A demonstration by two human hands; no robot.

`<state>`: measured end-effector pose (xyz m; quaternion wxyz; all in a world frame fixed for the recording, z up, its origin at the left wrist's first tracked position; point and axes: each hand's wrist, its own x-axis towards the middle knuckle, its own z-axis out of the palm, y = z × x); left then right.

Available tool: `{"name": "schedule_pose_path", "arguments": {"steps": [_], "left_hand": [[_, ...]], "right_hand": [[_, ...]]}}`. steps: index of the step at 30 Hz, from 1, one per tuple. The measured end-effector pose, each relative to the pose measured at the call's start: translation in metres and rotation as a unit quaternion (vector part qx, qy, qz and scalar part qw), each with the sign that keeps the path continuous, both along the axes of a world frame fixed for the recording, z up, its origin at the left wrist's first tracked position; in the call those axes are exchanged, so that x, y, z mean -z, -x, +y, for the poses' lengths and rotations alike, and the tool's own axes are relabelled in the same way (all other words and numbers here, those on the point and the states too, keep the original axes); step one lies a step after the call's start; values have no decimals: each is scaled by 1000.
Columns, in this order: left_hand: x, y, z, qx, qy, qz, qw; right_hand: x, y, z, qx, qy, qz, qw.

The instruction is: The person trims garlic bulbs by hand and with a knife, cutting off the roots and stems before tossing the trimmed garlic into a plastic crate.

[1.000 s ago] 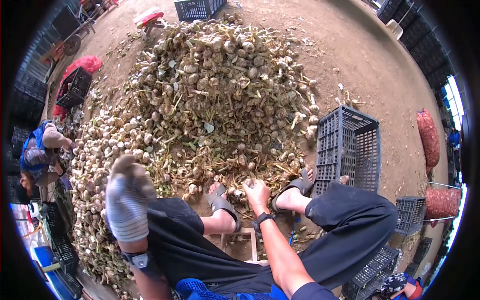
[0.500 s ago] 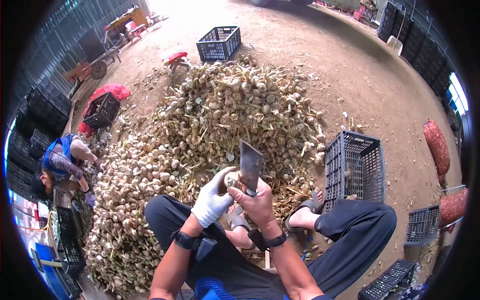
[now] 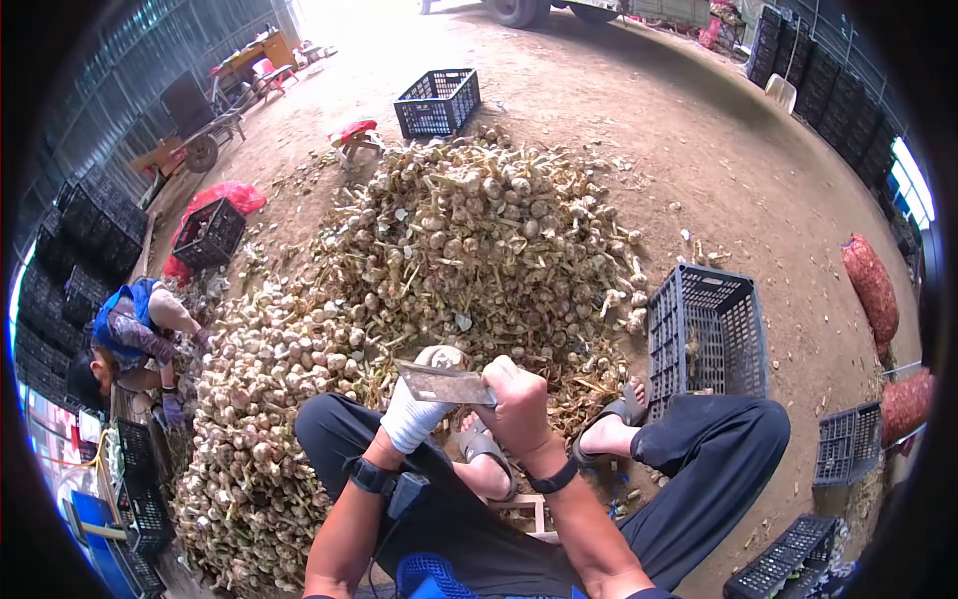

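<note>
My right hand (image 3: 521, 407) is closed around the handle of a broad-bladed knife (image 3: 444, 385). Its flat blade points left and lies across the front of my left hand (image 3: 411, 417), which wears a white glove. The gloved fingers are curled round a garlic bulb, mostly hidden behind the blade; only a pale rounded edge shows above it. Beyond both hands rises a large heap of garlic with dry stalks (image 3: 469, 235). Trimmed-looking garlic bulbs (image 3: 264, 399) spread in a pile to the left of my knees.
A black crate (image 3: 705, 334) stands by my right foot, another crate (image 3: 437, 103) behind the heap. A red-topped stool (image 3: 353, 138) is nearby. At the left a person in a blue vest (image 3: 135, 324) bends over the pile. Red mesh sacks (image 3: 871, 290) lie at the right.
The knife has swung from upright to nearly level, its blade now in front of my gloved hand. My right hand has turned to a fist, thumb off the bulb.
</note>
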<state>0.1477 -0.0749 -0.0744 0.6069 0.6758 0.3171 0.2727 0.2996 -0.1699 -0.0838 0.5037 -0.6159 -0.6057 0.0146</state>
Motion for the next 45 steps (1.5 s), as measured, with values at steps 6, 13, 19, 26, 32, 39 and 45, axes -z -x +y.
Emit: {"name": "schedule_pose_path", "arguments": {"steps": [6,13,19,26,32,39,45], "left_hand": [[7,-1,5,-8,-378,204,903],[4,-1,-4,-76,-309,127,939],[-24,-23,-13,-108,-210,116,965],[-27,-37,-14,-46,-1,-17,999],[-27,-32,-16,27,158,-177,971],[-34,-22,-13,21,111,-176,978],[-27,-6,2,-55,-131,-30,989]], "right_hand": [[29,15,3,45,12,0,999],[65,9,10,146,84,-7,986],[125,-19,-2,265,143,235,924],[87,19,15,95,69,462,879],[73,23,11,-168,4,792,587],[53,15,10,-135,66,781,606],[38,-14,8,-61,48,689,721]]}}
